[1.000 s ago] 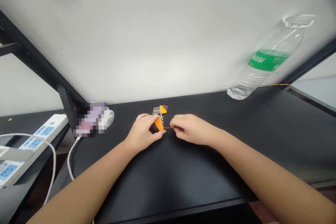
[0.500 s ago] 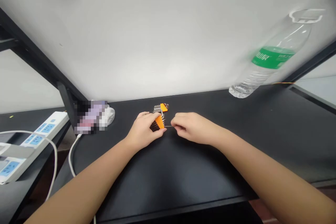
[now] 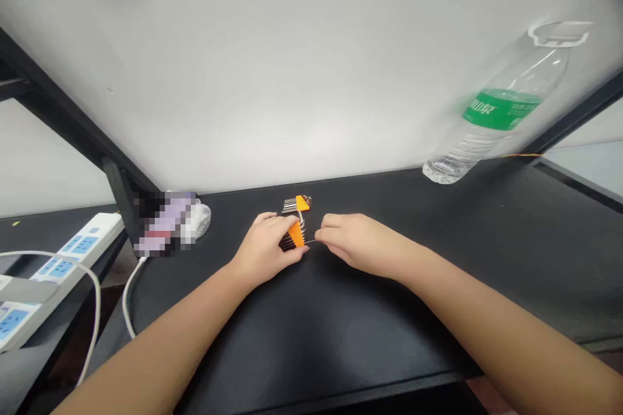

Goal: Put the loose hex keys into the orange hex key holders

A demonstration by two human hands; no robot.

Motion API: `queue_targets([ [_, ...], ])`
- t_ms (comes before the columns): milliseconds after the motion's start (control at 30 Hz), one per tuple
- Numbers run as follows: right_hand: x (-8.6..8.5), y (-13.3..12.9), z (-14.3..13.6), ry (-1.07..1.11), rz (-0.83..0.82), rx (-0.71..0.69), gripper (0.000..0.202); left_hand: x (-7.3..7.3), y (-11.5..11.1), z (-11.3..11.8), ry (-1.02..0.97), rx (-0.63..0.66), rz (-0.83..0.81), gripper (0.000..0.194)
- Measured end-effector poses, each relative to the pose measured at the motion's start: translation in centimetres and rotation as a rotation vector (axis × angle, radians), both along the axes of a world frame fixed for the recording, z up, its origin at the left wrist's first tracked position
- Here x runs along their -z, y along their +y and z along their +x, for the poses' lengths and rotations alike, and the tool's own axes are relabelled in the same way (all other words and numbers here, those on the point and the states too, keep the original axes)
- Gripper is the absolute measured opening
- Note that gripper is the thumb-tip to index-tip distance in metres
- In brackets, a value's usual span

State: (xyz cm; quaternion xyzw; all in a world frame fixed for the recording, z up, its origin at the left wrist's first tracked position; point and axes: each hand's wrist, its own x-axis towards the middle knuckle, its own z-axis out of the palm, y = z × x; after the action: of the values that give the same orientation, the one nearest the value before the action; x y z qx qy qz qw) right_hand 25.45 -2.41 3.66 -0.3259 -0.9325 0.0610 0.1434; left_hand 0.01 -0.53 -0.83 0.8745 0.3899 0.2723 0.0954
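Fingers (image 3: 282,227) of the left hand (image 3: 263,251) are curling around a small orange holder (image 3: 295,234), with the thumb pressing its near edge. Right-hand fingertips are pinching close together on the end of a thin metal key (image 3: 311,241), and the right hand (image 3: 363,243) is hiding the rest of it. As for how far along things are, several dark keys (image 3: 288,242) are sitting in the holder, so much of it seems filled. Just that thin key is bridging the gap between holder and hand, so it looks like the bit being worked on; I cannot tell whether it is going in or coming out. The holder is resting low over the black table (image 3: 311,324), leaning a little, its bright orange side showing and a shiny bent key end (image 3: 302,219) poking up by its far edge. Just behind it, another orange key set (image 3: 302,203) is lying on the table, touched by nobody.
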Motion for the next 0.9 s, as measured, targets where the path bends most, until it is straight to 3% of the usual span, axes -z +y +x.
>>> queue_targets([
  [167,1.5,0.4,-1.2,0.187,-0.063,-0.039,0.02,-0.2,-0.2,0.2,-0.012,0.016,-0.021,0.043],
  [433,4.1,1.1,-2.2,0.615,-0.093,-0.061,0.018,0.4,-0.1,-0.1,-0.112,-0.091,0.022,0.05],
  [567,3.8,1.0,-1.7,0.55,-0.065,-0.074,0.024,0.3,0.1,-0.3,-0.218,-0.159,-0.047,0.05],
  [733,3.6,0.7,-1.4,0.353,-0.087,-0.036,0.046,0.1,0.5,-0.6,-0.287,-0.207,-0.098,0.044],
  [900,3.4,1.2,-1.4,0.497,-0.015,0.024,0.043,-0.1,0.1,-0.2,-0.231,-0.139,-0.05,0.05],
])
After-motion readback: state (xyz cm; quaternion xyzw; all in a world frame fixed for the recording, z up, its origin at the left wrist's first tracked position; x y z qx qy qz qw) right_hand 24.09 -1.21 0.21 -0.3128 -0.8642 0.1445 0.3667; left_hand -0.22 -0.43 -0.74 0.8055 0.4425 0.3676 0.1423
